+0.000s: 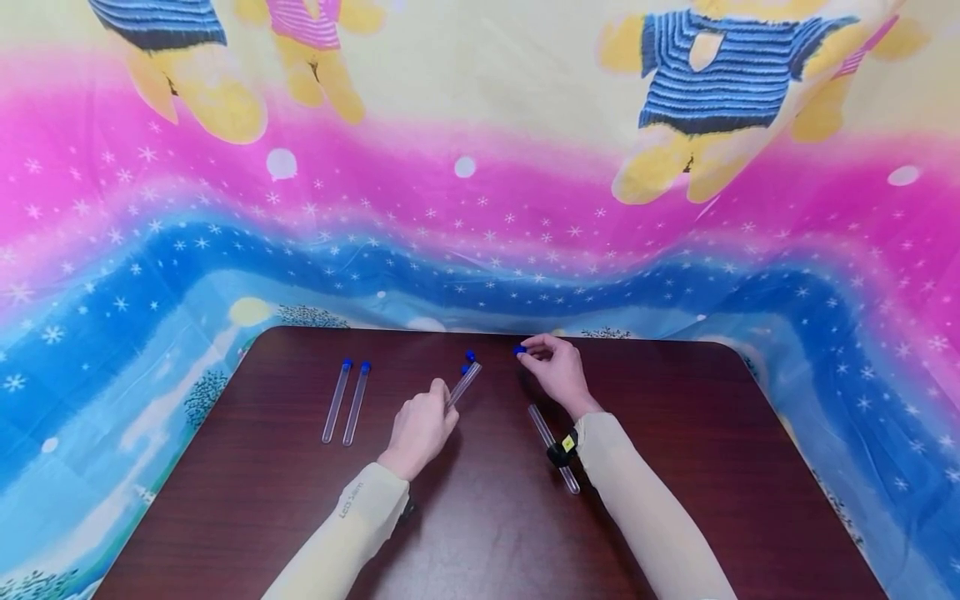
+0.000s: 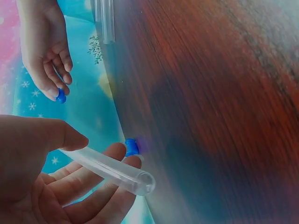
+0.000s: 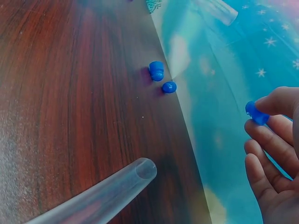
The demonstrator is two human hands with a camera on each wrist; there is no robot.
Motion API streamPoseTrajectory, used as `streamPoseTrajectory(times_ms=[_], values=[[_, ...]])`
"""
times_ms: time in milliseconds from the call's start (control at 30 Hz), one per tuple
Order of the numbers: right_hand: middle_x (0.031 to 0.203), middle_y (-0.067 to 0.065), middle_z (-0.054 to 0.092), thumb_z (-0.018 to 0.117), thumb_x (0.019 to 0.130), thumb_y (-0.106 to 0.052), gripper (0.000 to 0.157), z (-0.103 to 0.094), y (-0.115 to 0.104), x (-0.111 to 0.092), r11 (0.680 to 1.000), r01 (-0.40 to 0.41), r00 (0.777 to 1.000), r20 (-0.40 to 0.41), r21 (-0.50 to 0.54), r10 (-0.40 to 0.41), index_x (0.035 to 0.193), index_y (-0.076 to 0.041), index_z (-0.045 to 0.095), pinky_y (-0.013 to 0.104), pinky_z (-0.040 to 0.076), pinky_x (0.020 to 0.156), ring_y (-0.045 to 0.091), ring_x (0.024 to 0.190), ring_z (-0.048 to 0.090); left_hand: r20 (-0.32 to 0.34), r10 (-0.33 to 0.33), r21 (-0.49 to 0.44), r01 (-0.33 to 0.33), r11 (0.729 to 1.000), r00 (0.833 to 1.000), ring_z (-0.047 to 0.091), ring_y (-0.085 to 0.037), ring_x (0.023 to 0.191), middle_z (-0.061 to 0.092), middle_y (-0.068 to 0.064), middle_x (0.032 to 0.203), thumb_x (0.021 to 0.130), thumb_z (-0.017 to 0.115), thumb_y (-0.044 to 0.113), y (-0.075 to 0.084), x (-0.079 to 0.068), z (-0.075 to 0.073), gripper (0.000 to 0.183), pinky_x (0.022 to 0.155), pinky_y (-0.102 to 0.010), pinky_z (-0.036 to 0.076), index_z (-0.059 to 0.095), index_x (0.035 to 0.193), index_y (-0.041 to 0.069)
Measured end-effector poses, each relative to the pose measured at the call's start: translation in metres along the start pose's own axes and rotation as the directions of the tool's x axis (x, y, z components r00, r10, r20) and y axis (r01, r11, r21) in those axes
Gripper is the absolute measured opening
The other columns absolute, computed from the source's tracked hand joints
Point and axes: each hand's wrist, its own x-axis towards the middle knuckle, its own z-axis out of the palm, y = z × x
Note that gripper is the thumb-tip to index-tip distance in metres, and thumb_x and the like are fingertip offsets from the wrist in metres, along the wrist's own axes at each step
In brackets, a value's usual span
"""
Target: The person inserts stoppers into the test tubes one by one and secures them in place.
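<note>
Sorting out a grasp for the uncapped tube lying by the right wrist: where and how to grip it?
Probably mid-barrel, from straight above, thumb and finger on opposite sides. The tube lies on the table, long and slim, so a pinch across its width should fit. Its open mouth points toward the far edge; gripping the barrel leaves that rim clear.

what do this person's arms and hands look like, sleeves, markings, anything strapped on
Left grip and right grip are ungloved human hands. Left sleeve and right sleeve are long and pale cream. Dark lettering, too small to read surely, marks the left cuff area. A black device with a yellow label sits at the right wrist; a dark piece shows by the left cuff.
</note>
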Motion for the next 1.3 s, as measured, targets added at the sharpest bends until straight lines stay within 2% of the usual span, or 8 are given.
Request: streamPoseTrajectory(times_ms=[200, 333, 633, 1100, 1300], values=[[0.094, 0.001, 0.073, 0.081, 0.090, -0.020, 0.019, -0.003, -0.002, -0.002, 1.000, 0.013, 1.000, 0.005, 0.009, -0.013, 0.106, -0.012, 0.077, 0.040, 0.053, 0.080, 0.020, 0.085, 0.066, -0.002, 0.039, 0.009, -0.039, 0.999, 0.999, 0.066, -0.030, 0.064, 0.069, -0.006, 0.077, 0.093, 0.073, 0.013, -0.004, 0.000, -0.003, 0.011, 0.055, -0.045, 0.051, 0.066, 0.102, 0.011], [0.093, 0.000, 0.072, 0.081, 0.089, -0.020, 0.017, -0.004, -0.004, -0.003, 1.000, 0.015, 1.000, 0.018, 0.013, -0.015, 0.105, -0.014, 0.078, 0.040, 0.053, 0.079, 0.020, 0.084, 0.066, 0.010, 0.047, 0.017, -0.047, 0.999, 0.999, 0.068, -0.031, 0.067, 0.072, -0.007, 0.083, 0.095, 0.073, 0.015, -0.007, 0.000, -0.004, 0.013, 0.056, -0.046, 0.052, 0.069, 0.106, 0.012], [0.094, -0.001, 0.072, 0.081, 0.090, -0.021, 0.017, -0.007, -0.009, -0.007, 1.000, 0.013, 0.999, 0.041, 0.021, -0.014, 0.106, -0.015, 0.077, 0.040, 0.054, 0.079, 0.019, 0.084, 0.066, 0.013, 0.033, 0.034, -0.034, 0.999, 0.999, 0.066, -0.029, 0.064, 0.073, -0.004, 0.084, 0.095, 0.073, 0.018, -0.011, 0.002, -0.006, 0.014, 0.053, -0.045, 0.050, 0.070, 0.109, 0.019], [0.097, -0.002, 0.073, 0.079, 0.092, -0.024, 0.025, -0.007, -0.015, -0.013, 0.998, 0.021, 0.997, 0.068, 0.053, -0.025, 0.113, -0.011, 0.077, 0.040, 0.055, 0.079, 0.020, 0.085, 0.067, 0.005, 0.059, 0.017, -0.059, 0.998, 0.998, 0.069, -0.030, 0.070, 0.076, -0.002, 0.091, 0.091, 0.077, 0.016, -0.015, 0.002, -0.007, 0.018, 0.056, -0.046, 0.052, 0.069, 0.108, 0.016], [0.097, -0.002, 0.073, 0.079, 0.092, -0.023, 0.023, -0.006, -0.019, -0.016, 0.997, 0.026, 0.997, 0.064, 0.074, -0.030, 0.112, -0.012, 0.077, 0.040, 0.055, 0.081, 0.020, 0.086, 0.068, -0.002, 0.065, 0.024, -0.065, 0.998, 0.998, 0.070, -0.030, 0.072, 0.076, -0.001, 0.092, 0.091, 0.078, 0.015, -0.016, 0.003, -0.006, 0.020, 0.058, -0.046, 0.053, 0.072, 0.110, 0.014]])
